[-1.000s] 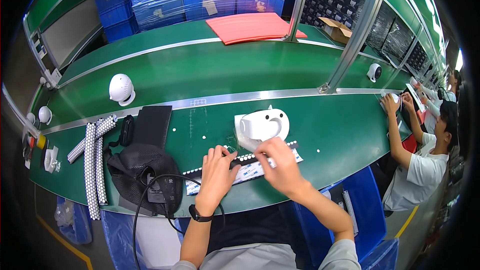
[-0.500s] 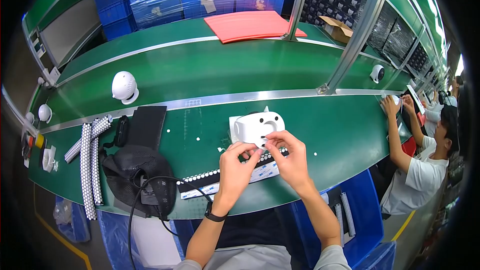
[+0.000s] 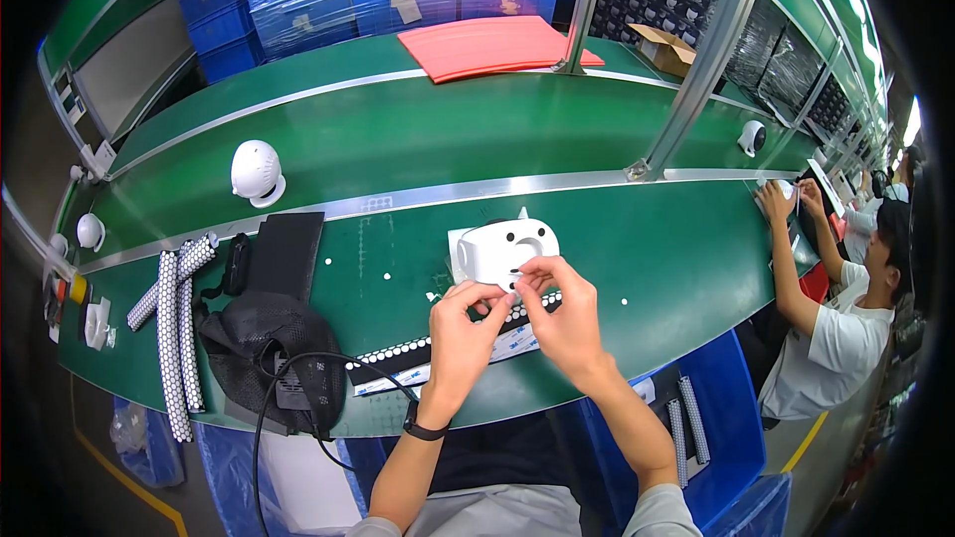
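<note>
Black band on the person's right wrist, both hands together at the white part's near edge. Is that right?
Wrong side: the head view shows the black band on the left wrist. The left hand and right hand are together at the near edge of the white part.

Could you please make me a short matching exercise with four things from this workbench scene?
Column one:
1. White part with dark round spots
2. Wristband
3. Flat sheets on the raised shelf
4. Cardboard box

Column two:
A. Black
B. Brown, with its top open
C. At the fingertips of the left hand and right hand
D. Coral-red

Pairs: 1-C, 2-A, 3-D, 4-B
</note>
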`<move>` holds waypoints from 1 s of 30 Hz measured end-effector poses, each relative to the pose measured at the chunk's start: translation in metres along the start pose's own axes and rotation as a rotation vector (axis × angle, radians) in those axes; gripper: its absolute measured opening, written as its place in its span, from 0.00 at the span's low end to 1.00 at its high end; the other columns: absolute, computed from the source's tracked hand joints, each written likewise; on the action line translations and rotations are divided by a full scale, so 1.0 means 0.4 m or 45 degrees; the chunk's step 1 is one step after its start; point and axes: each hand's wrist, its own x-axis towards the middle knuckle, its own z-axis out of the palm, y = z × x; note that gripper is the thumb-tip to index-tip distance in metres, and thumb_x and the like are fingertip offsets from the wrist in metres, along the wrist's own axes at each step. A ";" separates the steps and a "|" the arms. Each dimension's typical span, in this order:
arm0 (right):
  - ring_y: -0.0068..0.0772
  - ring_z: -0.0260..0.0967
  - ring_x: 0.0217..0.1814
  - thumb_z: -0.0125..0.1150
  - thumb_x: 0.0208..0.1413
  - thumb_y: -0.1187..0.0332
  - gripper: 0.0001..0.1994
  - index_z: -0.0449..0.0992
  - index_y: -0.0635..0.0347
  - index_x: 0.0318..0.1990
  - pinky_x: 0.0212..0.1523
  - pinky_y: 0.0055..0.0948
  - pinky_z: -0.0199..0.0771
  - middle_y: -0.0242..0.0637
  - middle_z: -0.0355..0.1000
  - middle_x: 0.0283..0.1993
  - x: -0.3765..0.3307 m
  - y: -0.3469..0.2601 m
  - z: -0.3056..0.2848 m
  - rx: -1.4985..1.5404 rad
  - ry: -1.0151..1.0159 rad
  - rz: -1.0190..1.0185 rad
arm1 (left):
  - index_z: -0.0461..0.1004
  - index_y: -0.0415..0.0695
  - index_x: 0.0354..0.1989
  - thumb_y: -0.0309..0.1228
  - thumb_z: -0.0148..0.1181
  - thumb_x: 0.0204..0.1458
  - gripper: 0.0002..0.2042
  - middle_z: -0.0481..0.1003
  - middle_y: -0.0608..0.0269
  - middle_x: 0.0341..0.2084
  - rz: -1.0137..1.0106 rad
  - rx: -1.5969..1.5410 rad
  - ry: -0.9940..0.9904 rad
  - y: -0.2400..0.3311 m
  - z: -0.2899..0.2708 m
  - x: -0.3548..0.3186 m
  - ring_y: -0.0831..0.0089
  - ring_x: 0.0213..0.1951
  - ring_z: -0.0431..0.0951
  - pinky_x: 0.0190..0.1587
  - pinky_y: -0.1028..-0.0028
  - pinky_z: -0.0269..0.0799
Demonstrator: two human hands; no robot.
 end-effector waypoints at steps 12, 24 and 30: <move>0.30 0.76 0.37 0.72 0.56 0.82 0.13 0.77 0.68 0.47 0.42 0.30 0.78 0.39 0.77 0.37 0.026 -0.018 -0.032 -0.273 0.065 -0.081 | 0.86 0.35 0.35 0.26 0.76 0.55 0.06 0.80 0.71 0.26 -0.043 -0.023 -0.015 -0.001 0.001 0.001 0.86 0.26 0.63 0.27 0.78 0.55; 0.25 0.78 0.40 0.69 0.63 0.77 0.04 0.80 0.69 0.41 0.46 0.27 0.79 0.37 0.80 0.37 0.023 0.067 -0.107 0.052 -0.119 0.247 | 0.84 0.34 0.27 0.33 0.69 0.64 0.16 0.74 0.74 0.15 -0.166 -0.016 0.021 0.032 0.029 0.004 0.90 0.19 0.57 0.23 0.76 0.49; 0.25 0.78 0.40 0.69 0.62 0.77 0.05 0.81 0.70 0.41 0.46 0.27 0.79 0.37 0.80 0.38 0.029 0.057 -0.117 0.046 -0.193 0.211 | 0.86 0.34 0.29 0.33 0.69 0.64 0.14 0.74 0.69 0.13 -0.119 -0.038 -0.017 0.005 0.020 0.009 0.89 0.17 0.59 0.21 0.75 0.50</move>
